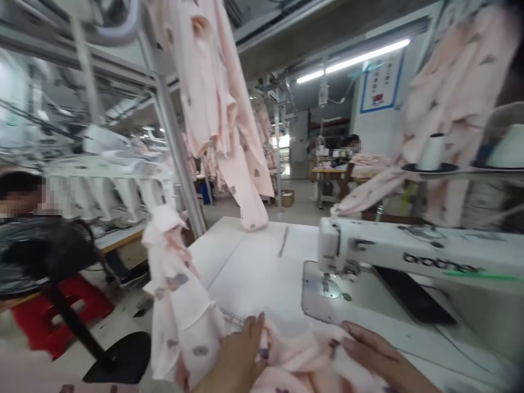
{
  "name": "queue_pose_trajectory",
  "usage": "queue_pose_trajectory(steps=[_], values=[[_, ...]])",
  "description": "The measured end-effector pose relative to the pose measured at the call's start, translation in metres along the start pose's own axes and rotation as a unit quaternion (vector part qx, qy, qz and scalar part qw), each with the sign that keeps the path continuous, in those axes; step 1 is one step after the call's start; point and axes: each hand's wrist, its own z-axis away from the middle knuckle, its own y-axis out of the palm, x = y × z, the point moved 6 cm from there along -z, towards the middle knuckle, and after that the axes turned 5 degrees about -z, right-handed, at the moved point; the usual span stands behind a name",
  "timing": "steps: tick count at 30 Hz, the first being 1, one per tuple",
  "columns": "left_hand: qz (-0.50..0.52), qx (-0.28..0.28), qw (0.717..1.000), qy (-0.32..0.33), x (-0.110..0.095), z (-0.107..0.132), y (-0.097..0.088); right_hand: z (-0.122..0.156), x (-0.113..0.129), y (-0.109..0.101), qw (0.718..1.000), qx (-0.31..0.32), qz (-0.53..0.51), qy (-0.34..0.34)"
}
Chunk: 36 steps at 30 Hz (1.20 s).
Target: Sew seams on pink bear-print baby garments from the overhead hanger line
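My left hand (239, 355) and my right hand (368, 355) are at the bottom of the view, both gripping a pale pink garment (286, 365) with a darker printed pattern. The cloth bunches between them at the front edge of the white sewing table (254, 273). More of the same garment (182, 305) rises in a loose fold to the left of my left hand. A white Brother sewing machine (409, 254) stands to the right, its needle area (329, 284) ahead of my right hand and apart from the cloth.
A seated person (16, 196) is at the left, beside a black fan (45, 254) and a red stool (57, 311). Pink garments (213, 98) hang overhead on a metal rack (172, 147). White thread cones (432, 153) stand at the right. A co-worker (352, 144) sits at a far table.
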Motion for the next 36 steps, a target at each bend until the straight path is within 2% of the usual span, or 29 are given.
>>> queue_pose_trajectory(steps=[1, 2, 4, 5, 6, 8, 10, 12, 15, 16, 18, 20, 21, 25, 27, 30, 32, 36], values=[[0.011, -0.029, 0.999, 0.026, -0.004, -0.001, 0.010, 0.010, -0.002, 0.005, 0.999, -0.004, -0.038, 0.022], [0.031, -0.075, 0.995, 0.058, -0.011, -0.001, 0.008, 0.018, -0.001, 0.010, 0.997, -0.008, -0.073, 0.036], [0.095, -0.191, 0.968, 0.131, -0.031, 0.002, -0.020, 0.030, 0.009, 0.021, 0.993, -0.008, -0.113, 0.037], [0.130, -0.218, 0.953, 0.163, -0.044, 0.002, -0.035, 0.034, 0.015, 0.025, 0.994, -0.007, -0.108, 0.024], [0.167, -0.213, 0.943, 0.192, -0.057, -0.001, -0.048, 0.037, 0.021, 0.028, 0.996, -0.007, -0.093, 0.008], [0.248, -0.116, 0.932, 0.239, -0.086, -0.012, -0.056, 0.043, 0.028, 0.030, 0.998, -0.012, -0.058, -0.023], [0.337, -0.004, 0.905, 0.260, -0.108, -0.022, -0.048, 0.051, 0.027, 0.025, 0.998, -0.028, -0.006, -0.049], [0.414, 0.043, 0.874, 0.250, -0.117, -0.029, -0.035, 0.060, 0.023, 0.017, 0.996, -0.033, 0.071, -0.044], [0.457, 0.007, 0.861, 0.224, -0.114, -0.027, -0.022, 0.071, 0.017, 0.008, 0.982, 0.009, 0.186, 0.005], [0.453, -0.004, 0.862, 0.228, -0.114, -0.023, -0.020, 0.072, 0.020, 0.004, 0.977, 0.006, 0.213, 0.005], [0.432, -0.016, 0.864, 0.259, -0.119, -0.013, -0.021, 0.071, 0.033, -0.003, 0.969, -0.045, 0.239, -0.035], [0.412, -0.027, 0.866, 0.283, -0.126, -0.004, -0.023, 0.067, 0.048, -0.005, 0.966, -0.099, 0.223, -0.089], [0.409, -0.033, 0.869, 0.278, -0.127, -0.002, -0.024, 0.064, 0.051, -0.003, 0.969, -0.104, 0.201, -0.100], [0.422, -0.029, 0.884, 0.199, -0.124, -0.003, -0.020, 0.056, 0.047, 0.007, 0.984, -0.094, 0.134, -0.068], [0.404, -0.012, 0.892, 0.200, -0.124, -0.002, -0.017, 0.056, 0.043, 0.006, 0.986, -0.090, 0.134, -0.044], [0.355, -0.002, 0.905, 0.235, -0.127, 0.002, -0.016, 0.051, 0.036, 0.001, 0.996, -0.042, 0.079, 0.007], [0.329, -0.009, 0.908, 0.260, -0.127, 0.005, -0.017, 0.045, 0.030, -0.001, 0.998, 0.018, 0.003, 0.053], [0.323, -0.044, 0.901, 0.287, -0.122, 0.005, -0.014, 0.035, 0.011, 0.008, 0.970, 0.134, -0.135, 0.148]])
